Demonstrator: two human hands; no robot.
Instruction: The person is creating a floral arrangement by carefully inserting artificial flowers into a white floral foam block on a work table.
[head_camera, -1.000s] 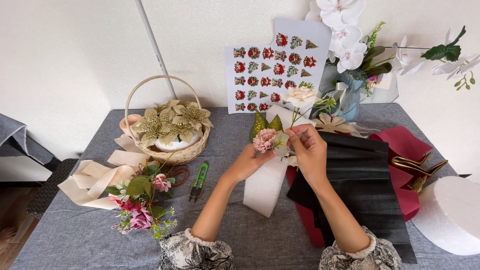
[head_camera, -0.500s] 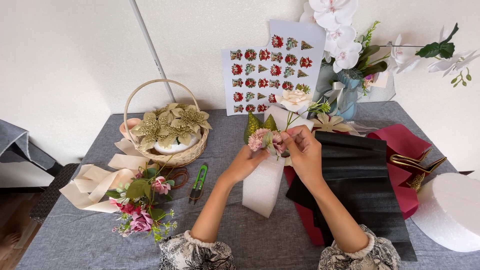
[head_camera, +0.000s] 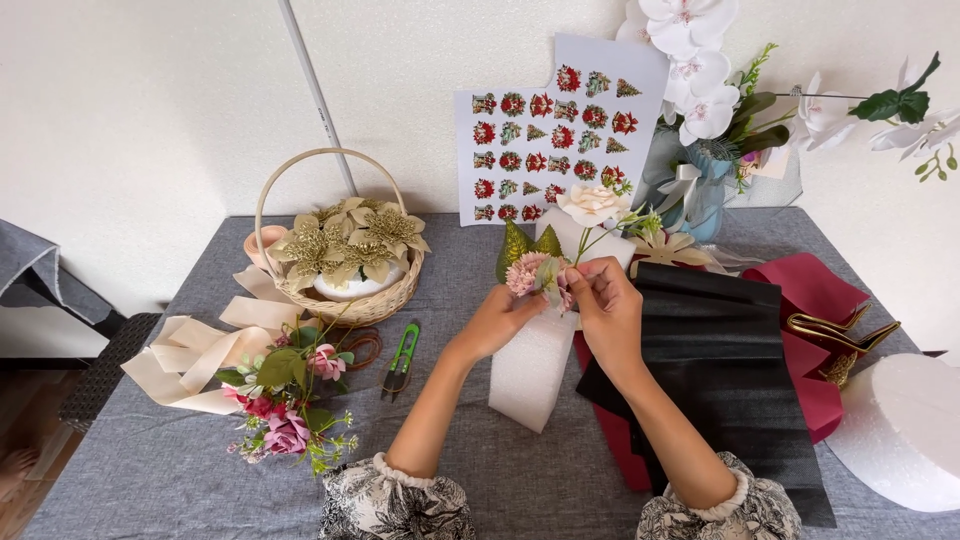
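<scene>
Both hands meet over the middle of the grey, cloth-covered worktop (head_camera: 520, 490), working a small cluster of artificial flowers. The left hand (head_camera: 497, 318) has its grip closed around the stems just under a frilly pink carnation (head_camera: 524, 272), fingers curled tight. The right hand (head_camera: 605, 305) pinches with thumb and fingertips at the cluster's right side, its grip nearly closed on a pale green sprig (head_camera: 556, 283); exactly what lies between those fingertips is too small to tell. Two glittery green-gold leaves (head_camera: 528, 243) stand up behind the carnation, and a cream fabric rose (head_camera: 592, 203) on a thin stem rises just beyond it.

Under the hands lies a long white foam strip (head_camera: 530, 370), soft-looking and finely textured, running near to far. To its right spread creased black tissue sheets (head_camera: 720, 350) over dark red paper (head_camera: 808, 290), with shiny gold ribbon pieces (head_camera: 835, 330) on the red. A rounded white foam block (head_camera: 905, 430) sits at the near right edge.

At far left stands a woven wicker basket (head_camera: 345, 300) with a hoop handle, holding glittery gold poinsettias (head_camera: 345, 240). Near it lie loops of cream satin ribbon (head_camera: 190, 355), a loose bunch of pink and red silk flowers (head_camera: 285, 400), and green-handled thread snips (head_camera: 401, 355).

Against the far wall lean two pale rectangular sticker sheets (head_camera: 555, 140), printed in rows with small red, green and gold motifs. Right of them white fabric orchids (head_camera: 690, 60) rise from a blue vase (head_camera: 705, 195).
</scene>
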